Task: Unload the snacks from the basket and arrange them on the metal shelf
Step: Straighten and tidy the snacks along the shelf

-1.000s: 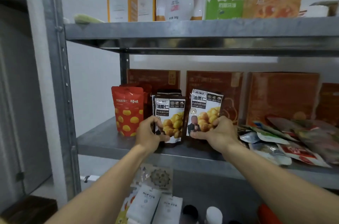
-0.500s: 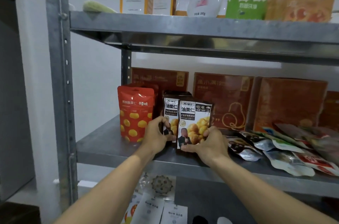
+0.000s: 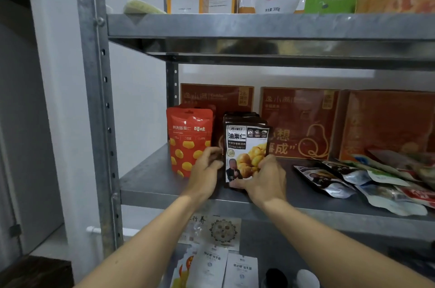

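A black chestnut pouch [image 3: 246,146] stands upright at the front of a row of like pouches on the middle metal shelf [image 3: 150,184]. My right hand [image 3: 264,178] grips its lower right side, thumb along the bottom edge. My left hand [image 3: 206,170] holds the row's left side with curled fingers. A red chestnut pouch [image 3: 188,137] stands just to the left, with more red ones behind it. The basket is out of view.
Several loose snack packets [image 3: 348,177] lie flat on the shelf's right part. Brown boxes [image 3: 299,120] line the back. The upper shelf [image 3: 259,26] carries cartons and a white bottle. White packets [image 3: 226,269] lie on the level below. The steel upright [image 3: 96,99] stands left.
My right hand has slid its black pouch leftward until it stands directly in front of the pouch at my left hand. Both hands stayed on the pouches.
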Demonstrator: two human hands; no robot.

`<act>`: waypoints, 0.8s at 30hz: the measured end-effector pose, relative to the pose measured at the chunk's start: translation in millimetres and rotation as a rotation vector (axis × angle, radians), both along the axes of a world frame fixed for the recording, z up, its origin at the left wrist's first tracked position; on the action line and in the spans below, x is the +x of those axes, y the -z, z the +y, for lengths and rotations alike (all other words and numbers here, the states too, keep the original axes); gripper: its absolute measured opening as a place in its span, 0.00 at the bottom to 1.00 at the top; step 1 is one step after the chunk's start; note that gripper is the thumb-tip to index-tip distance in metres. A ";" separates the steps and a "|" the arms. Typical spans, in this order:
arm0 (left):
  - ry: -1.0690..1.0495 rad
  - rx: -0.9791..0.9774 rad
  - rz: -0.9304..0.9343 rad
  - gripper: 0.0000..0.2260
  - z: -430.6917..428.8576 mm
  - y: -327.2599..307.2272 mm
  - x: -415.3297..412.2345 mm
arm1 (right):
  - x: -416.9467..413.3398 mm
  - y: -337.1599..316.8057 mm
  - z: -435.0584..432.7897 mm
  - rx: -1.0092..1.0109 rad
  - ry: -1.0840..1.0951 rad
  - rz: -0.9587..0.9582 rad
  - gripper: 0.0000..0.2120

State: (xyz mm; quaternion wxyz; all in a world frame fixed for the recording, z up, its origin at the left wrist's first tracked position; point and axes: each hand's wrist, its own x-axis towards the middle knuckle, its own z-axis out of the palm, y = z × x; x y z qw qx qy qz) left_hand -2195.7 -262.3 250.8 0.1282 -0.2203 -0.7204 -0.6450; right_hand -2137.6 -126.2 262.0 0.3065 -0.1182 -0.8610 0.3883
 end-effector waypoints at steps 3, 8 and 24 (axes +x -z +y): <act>0.075 -0.041 -0.049 0.24 2.2 2.7 -3.2 | 2.3 -1.3 -5.2 0.030 0.019 0.029 0.43; 0.143 -0.200 -0.018 0.29 7.3 -0.2 -6.8 | -3.1 -3.2 11.5 0.061 0.004 0.060 0.71; 0.248 -0.227 -0.046 0.28 14.6 -0.8 -34.1 | -59.1 15.2 38.2 -0.199 -0.400 -0.150 0.54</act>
